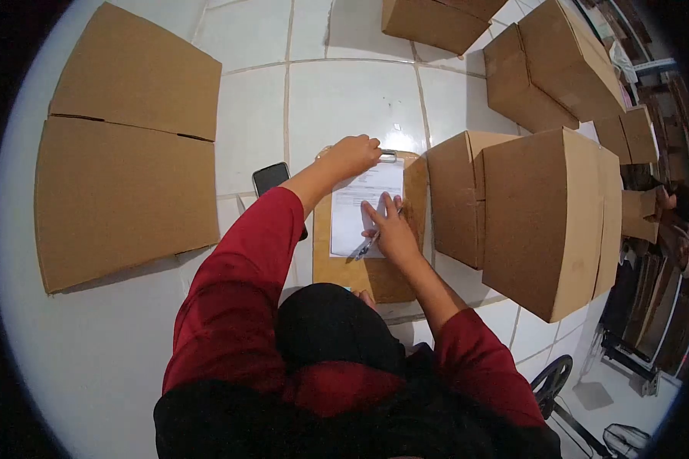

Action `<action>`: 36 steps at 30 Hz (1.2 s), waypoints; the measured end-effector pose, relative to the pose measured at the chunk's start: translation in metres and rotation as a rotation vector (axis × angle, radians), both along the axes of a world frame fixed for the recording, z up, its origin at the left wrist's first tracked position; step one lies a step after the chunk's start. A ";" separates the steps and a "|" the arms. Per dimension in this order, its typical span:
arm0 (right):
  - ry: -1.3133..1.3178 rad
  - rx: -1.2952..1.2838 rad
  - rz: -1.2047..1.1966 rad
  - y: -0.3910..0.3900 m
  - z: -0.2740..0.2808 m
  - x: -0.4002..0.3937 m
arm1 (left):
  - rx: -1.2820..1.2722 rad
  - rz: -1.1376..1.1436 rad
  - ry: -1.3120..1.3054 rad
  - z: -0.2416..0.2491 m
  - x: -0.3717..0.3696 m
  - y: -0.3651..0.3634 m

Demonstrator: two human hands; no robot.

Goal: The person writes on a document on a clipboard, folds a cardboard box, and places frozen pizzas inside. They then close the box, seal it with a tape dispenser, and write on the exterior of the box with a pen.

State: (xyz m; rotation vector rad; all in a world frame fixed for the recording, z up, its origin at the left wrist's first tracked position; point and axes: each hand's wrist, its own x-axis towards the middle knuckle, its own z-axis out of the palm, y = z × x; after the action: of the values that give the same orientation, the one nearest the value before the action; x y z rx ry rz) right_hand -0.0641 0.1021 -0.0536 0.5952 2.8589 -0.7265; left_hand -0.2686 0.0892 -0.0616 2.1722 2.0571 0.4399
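A brown clipboard (325,268) lies in front of me with printed white sheets (352,222) on it. At its top edge, my left hand (351,157) is closed over the metal clip (388,156); part of the clip is hidden under the fingers. My right hand (394,236) rests on the lower right of the sheets, with some fingers stretched over the paper. A pen (366,246) is held in that hand, its end slanting down to the left. Left of the clipboard, partly behind my left forearm, lies a dark phone (271,177).
Closed cardboard boxes stand on the white tiled floor (352,92): a large box (130,176) at the left, a box (524,206) close to the clipboard's right side, and others behind. Stacked cardboard (670,153) and a black wheel-shaped part (553,382) are at the right.
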 end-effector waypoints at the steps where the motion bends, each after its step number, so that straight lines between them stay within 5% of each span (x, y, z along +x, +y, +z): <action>1: -0.003 -0.001 -0.004 0.001 0.004 0.000 | -0.001 -0.004 -0.003 0.002 0.002 -0.001; 4: 0.063 0.030 -0.044 -0.002 0.032 0.005 | -0.033 0.125 -0.063 0.009 0.014 -0.007; 6: 0.292 -0.197 -0.203 -0.006 0.086 0.023 | 0.430 0.347 0.163 0.012 0.031 -0.014; 7: 0.360 -0.189 -0.188 -0.006 0.121 0.038 | 0.427 0.344 0.156 0.009 0.042 -0.021; 9: 0.529 -0.120 -0.096 -0.001 0.191 0.082 | 0.371 0.175 -0.203 0.003 0.075 -0.043; 10: 0.822 -0.232 -0.124 -0.004 0.202 0.108 | 0.324 0.046 -0.285 0.004 0.095 -0.058; 12: 1.090 0.052 -0.145 0.008 0.237 0.156 | 0.031 -0.069 -0.481 0.018 0.116 -0.079; 15: 1.098 0.531 -0.605 0.057 0.261 0.206 | -0.357 -0.292 -0.783 0.065 0.109 -0.072; 16: 1.098 0.383 -0.872 0.065 0.270 0.201 | -0.387 -0.346 -0.783 0.091 0.099 -0.059; 18: 0.732 0.588 -0.690 0.084 0.253 0.243 | -0.040 -0.102 -0.884 0.145 0.082 -0.021; 19: 0.961 0.255 -0.989 0.085 0.248 0.241 | -0.081 -0.017 -0.836 0.172 0.068 0.006; 20: 1.165 -0.114 -1.272 0.086 0.243 0.236 | 0.150 0.022 -0.863 0.188 0.063 0.029; 22: 1.161 -0.440 -1.375 0.076 0.217 0.227 | 0.374 0.108 -1.302 0.194 0.088 0.077; 24: 1.100 -1.470 -0.466 0.101 0.198 0.258 | 0.363 0.295 -1.026 0.182 0.132 0.102; 25: 1.103 -1.479 -0.463 0.099 0.202 0.247 | 0.360 0.298 -1.018 0.185 0.139 0.095; 27: 1.088 -0.767 -1.239 0.096 0.215 0.228 | 0.406 0.252 -1.056 0.191 0.157 0.073; 28: 0.939 -0.604 -1.294 0.097 0.220 0.236 | 0.305 0.228 -1.023 0.196 0.170 0.052; 31: 0.810 -0.772 -1.306 0.119 0.231 0.286 | 0.099 0.113 -1.167 0.209 0.224 -0.007; 36: 0.873 -1.098 -1.161 0.101 0.194 0.381 | 0.078 0.120 -0.974 0.221 0.307 -0.053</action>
State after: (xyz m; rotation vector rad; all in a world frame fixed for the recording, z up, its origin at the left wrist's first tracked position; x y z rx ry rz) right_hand 0.3173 0.2035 0.1407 1.9511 1.6089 -2.8999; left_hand 0.0379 0.0364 0.1594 1.3761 1.5836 1.2842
